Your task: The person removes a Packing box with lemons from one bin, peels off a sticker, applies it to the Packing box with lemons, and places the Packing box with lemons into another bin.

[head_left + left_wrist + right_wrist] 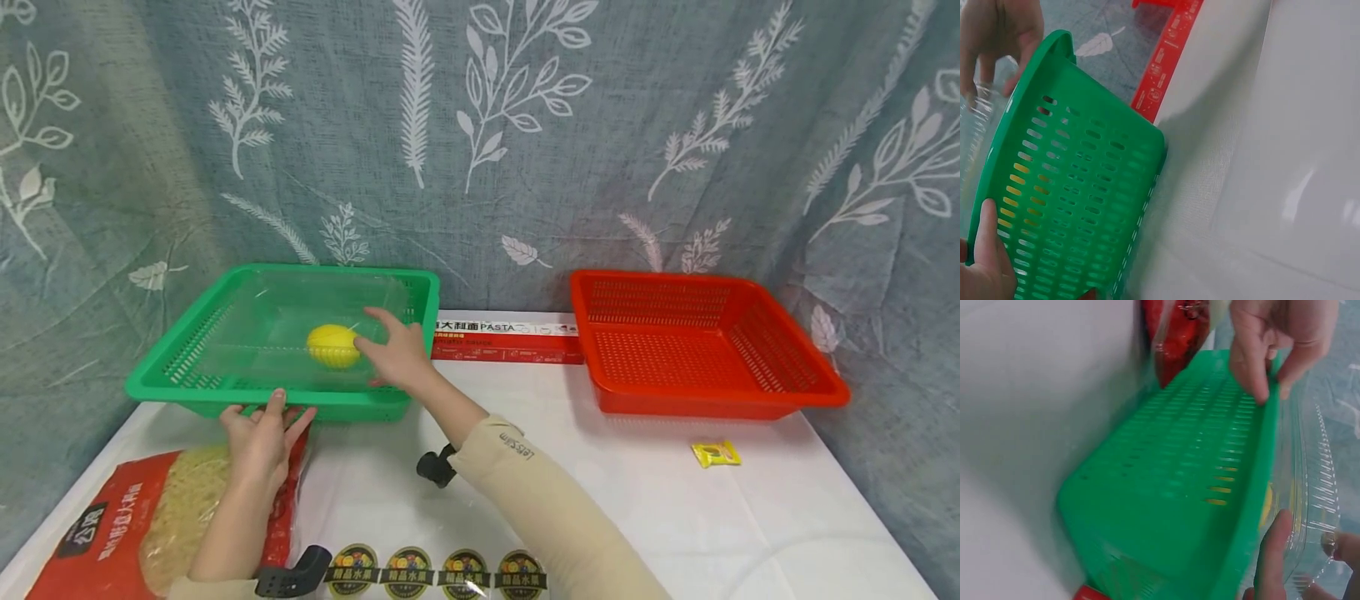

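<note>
A clear plastic box (258, 333) lies within the green basket (281, 397), its top edges showing above the basket rim in the right wrist view. A yellow lemon (334, 347) shows through the plastic. My left hand (258, 437) grips the basket's near rim, with fingers on both sides of it. At the box's right end is my right hand (397, 350), fingers spread, fingertips right at the plastic near the lemon. From the left wrist view, the right hand (1000, 37) hangs over the basket's far end.
Below my left arm lies a red pasta bag (127, 525). A red basket (712, 400) stands at the right, with a small yellow packet (716, 454) before it. Behind, a long red pasta box (510, 347) lies between the baskets. Several round fruit stickers (407, 572) sit at the front.
</note>
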`<action>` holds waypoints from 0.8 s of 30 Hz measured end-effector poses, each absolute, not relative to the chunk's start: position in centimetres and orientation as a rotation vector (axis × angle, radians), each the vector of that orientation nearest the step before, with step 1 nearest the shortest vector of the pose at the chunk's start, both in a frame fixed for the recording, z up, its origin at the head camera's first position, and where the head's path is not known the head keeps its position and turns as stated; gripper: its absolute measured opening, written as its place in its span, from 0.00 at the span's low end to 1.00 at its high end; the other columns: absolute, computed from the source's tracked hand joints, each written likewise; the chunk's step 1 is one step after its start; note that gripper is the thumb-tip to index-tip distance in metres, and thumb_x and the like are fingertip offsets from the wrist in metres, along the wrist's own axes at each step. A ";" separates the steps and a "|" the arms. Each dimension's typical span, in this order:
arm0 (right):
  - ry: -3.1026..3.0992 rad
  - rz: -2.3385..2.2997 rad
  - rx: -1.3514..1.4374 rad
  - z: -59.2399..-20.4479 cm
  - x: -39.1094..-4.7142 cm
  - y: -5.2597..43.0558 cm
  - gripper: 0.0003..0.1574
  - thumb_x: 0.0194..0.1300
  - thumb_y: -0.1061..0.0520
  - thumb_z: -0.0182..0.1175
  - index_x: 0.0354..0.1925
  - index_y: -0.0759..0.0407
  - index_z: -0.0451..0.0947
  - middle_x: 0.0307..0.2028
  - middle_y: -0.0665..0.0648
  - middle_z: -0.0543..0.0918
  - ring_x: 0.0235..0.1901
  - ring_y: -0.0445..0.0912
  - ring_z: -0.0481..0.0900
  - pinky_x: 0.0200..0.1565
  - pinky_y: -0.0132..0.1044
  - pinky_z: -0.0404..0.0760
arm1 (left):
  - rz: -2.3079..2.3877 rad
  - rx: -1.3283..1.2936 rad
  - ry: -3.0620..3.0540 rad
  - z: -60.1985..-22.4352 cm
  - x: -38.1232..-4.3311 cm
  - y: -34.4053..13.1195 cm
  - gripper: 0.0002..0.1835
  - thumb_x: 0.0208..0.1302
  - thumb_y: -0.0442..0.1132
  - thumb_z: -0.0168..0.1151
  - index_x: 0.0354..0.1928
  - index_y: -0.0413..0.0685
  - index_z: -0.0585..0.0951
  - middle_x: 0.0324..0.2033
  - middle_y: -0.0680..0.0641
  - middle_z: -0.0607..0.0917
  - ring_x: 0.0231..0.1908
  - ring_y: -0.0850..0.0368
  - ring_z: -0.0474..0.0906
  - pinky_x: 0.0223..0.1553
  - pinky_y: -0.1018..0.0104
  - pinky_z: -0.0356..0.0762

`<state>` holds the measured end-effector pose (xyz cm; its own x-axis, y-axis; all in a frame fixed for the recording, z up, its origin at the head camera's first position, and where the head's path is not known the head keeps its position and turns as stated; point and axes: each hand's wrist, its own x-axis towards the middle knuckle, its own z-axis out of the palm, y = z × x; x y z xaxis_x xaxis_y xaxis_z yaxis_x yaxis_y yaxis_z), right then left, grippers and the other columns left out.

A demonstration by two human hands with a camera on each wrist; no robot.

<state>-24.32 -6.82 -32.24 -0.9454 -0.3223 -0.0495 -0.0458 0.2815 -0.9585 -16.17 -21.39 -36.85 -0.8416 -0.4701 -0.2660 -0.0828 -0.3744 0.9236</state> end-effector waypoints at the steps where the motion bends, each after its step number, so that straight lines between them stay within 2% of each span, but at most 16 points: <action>1: 2.305 -1.727 -0.359 -32.0 -24.2 -6.6 0.30 0.65 0.54 0.54 0.64 0.44 0.63 0.65 0.69 0.48 0.17 0.53 0.78 0.26 0.44 0.82 | -2.306 0.739 -1.592 -36.9 -16.2 -21.4 0.33 0.70 0.43 0.40 0.63 0.46 0.32 0.47 0.50 0.60 0.45 0.60 0.71 0.46 0.69 0.75; 4: 2.286 -1.736 -0.409 -31.1 -23.8 -6.0 0.30 0.65 0.55 0.54 0.65 0.46 0.62 0.65 0.71 0.47 0.20 0.55 0.79 0.27 0.45 0.82 | -2.322 0.739 -1.581 -36.9 -16.2 -21.5 0.34 0.70 0.43 0.40 0.63 0.47 0.31 0.47 0.50 0.60 0.47 0.59 0.71 0.46 0.69 0.75; 6: 2.307 -1.713 -0.447 -30.6 -23.5 -5.5 0.30 0.65 0.54 0.54 0.65 0.46 0.62 0.65 0.71 0.49 0.30 0.54 0.80 0.27 0.43 0.82 | -2.328 0.731 -1.577 -37.0 -16.2 -21.5 0.33 0.70 0.43 0.40 0.63 0.47 0.31 0.47 0.50 0.60 0.47 0.59 0.71 0.46 0.69 0.75; 8: 2.334 -1.689 -0.488 -30.1 -23.3 -5.0 0.30 0.65 0.54 0.54 0.65 0.47 0.63 0.64 0.71 0.50 0.44 0.55 0.76 0.27 0.42 0.82 | -2.326 0.731 -1.572 -37.0 -16.2 -21.6 0.32 0.70 0.43 0.40 0.62 0.47 0.33 0.47 0.50 0.60 0.46 0.59 0.72 0.45 0.69 0.75; 11: 2.400 -1.627 -0.544 -29.7 -23.0 -4.3 0.30 0.65 0.52 0.55 0.64 0.46 0.64 0.63 0.69 0.55 0.55 0.52 0.65 0.28 0.39 0.82 | -2.324 0.722 -1.568 -37.0 -16.3 -21.7 0.31 0.70 0.43 0.39 0.62 0.47 0.33 0.47 0.51 0.60 0.45 0.59 0.71 0.45 0.70 0.75; 18: 2.437 -1.583 -0.614 -28.9 -22.6 -2.6 0.29 0.65 0.51 0.55 0.64 0.45 0.64 0.66 0.64 0.53 0.57 0.53 0.66 0.37 0.38 0.80 | -2.341 0.707 -1.556 -37.1 -16.2 -21.9 0.32 0.70 0.43 0.39 0.63 0.48 0.32 0.47 0.52 0.60 0.45 0.59 0.70 0.46 0.69 0.75; 20: 2.415 -1.602 -0.622 -28.6 -22.4 -2.1 0.30 0.65 0.52 0.55 0.64 0.46 0.63 0.66 0.64 0.51 0.56 0.52 0.66 0.36 0.39 0.81 | -2.343 0.706 -1.559 -37.1 -16.2 -21.9 0.33 0.69 0.43 0.40 0.63 0.48 0.32 0.46 0.52 0.60 0.45 0.59 0.70 0.46 0.69 0.75; 24: 2.379 -1.636 -0.608 -28.0 -22.2 -0.9 0.30 0.65 0.51 0.54 0.65 0.45 0.63 0.61 0.65 0.55 0.53 0.49 0.64 0.29 0.40 0.82 | -2.345 0.697 -1.571 -37.2 -16.1 -21.9 0.33 0.69 0.43 0.40 0.63 0.48 0.32 0.45 0.51 0.60 0.44 0.59 0.70 0.46 0.69 0.75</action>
<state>-22.16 -0.88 -27.98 -0.8977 -0.4344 0.0732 -0.2238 0.3066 -0.9251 -16.07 -21.86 -37.24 -0.8594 -0.4427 -0.2558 -0.0683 -0.3964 0.9156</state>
